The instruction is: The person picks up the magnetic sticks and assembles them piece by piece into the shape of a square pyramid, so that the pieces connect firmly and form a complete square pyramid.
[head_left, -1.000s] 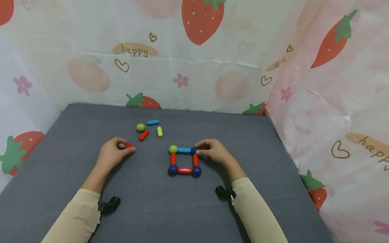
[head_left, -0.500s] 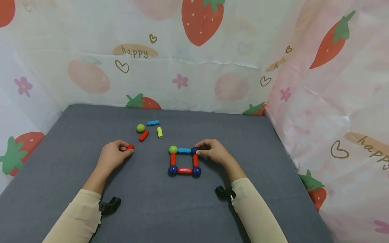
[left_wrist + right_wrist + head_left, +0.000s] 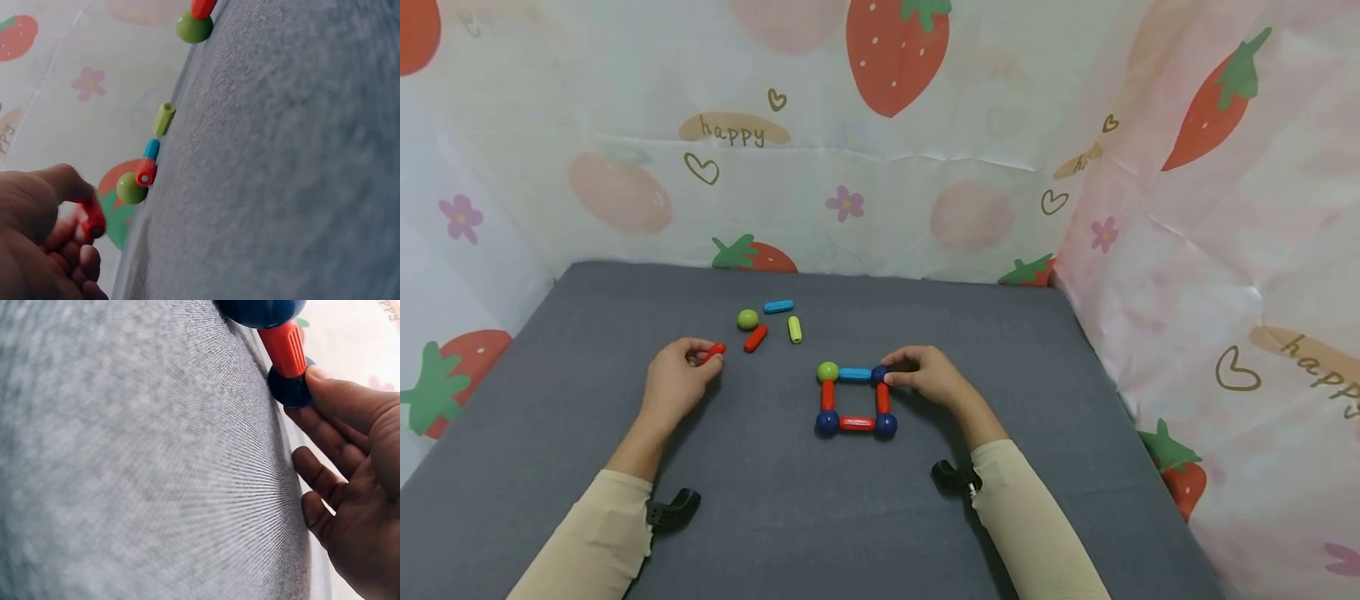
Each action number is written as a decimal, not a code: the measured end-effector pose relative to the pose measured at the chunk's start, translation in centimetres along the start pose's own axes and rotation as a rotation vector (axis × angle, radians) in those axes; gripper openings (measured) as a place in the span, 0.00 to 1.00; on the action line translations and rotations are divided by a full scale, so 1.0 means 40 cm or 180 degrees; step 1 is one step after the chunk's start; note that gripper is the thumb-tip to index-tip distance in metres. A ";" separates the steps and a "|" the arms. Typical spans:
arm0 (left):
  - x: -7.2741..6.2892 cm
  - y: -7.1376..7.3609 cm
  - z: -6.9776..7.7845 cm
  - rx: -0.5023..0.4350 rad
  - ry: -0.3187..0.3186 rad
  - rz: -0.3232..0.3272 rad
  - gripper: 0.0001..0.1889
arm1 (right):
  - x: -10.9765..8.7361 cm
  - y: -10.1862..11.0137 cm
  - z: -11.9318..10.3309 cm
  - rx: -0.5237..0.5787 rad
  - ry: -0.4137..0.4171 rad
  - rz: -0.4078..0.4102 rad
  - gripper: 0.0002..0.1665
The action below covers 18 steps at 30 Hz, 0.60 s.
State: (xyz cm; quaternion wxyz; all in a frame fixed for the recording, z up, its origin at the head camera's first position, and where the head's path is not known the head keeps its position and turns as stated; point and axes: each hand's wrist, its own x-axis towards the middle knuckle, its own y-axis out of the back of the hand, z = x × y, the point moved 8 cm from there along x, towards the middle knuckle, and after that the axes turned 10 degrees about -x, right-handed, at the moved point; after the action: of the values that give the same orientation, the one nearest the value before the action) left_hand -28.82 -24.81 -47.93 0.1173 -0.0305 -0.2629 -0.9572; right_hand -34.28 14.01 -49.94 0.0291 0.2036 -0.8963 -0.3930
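A square frame of rods and balls lies on the grey cloth. Its corners are one green ball [image 3: 827, 372] and several dark blue balls [image 3: 827, 423]; a light blue rod [image 3: 854, 375] forms the far side and red rods [image 3: 857, 424] the others. My right hand [image 3: 931, 375] pinches the far-right blue ball [image 3: 289, 389] between thumb and fingers. To the left of the frame, my left hand [image 3: 677, 379] holds a loose red rod [image 3: 92, 219] between thumb and fingers, tilted, its dark-centred end showing in the left wrist view.
Beyond my left hand lie a loose green ball [image 3: 747, 319], a blue rod [image 3: 778, 307], a red rod [image 3: 756, 338] and a yellow-green rod [image 3: 795, 329]. A strawberry-printed curtain [image 3: 880, 200] stands behind the grey-covered table [image 3: 790, 517].
My left hand has shifted slightly and turned the red rod, which now points up and away to the right. The right hand and the square frame stay where they were.
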 end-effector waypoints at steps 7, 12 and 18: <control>-0.015 -0.007 0.043 -0.0419 -0.0033 0.0032 0.19 | 0.003 -0.003 0.004 -0.0019 -0.0004 -0.0009 0.14; -0.029 -0.045 0.098 -0.0526 -0.0262 -0.0250 0.20 | 0.004 -0.001 0.004 -0.0065 0.0023 -0.0021 0.14; -0.047 -0.084 0.154 -0.0654 -0.0433 -0.0534 0.18 | 0.003 0.001 0.002 -0.0081 0.0011 -0.0040 0.14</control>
State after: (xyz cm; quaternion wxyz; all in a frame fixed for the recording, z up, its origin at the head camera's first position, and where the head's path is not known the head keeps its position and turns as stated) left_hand -27.84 -18.47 -44.51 0.0151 -0.0851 -0.1725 -0.9812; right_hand -34.43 14.05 -49.99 0.0308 0.2095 -0.8898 -0.4042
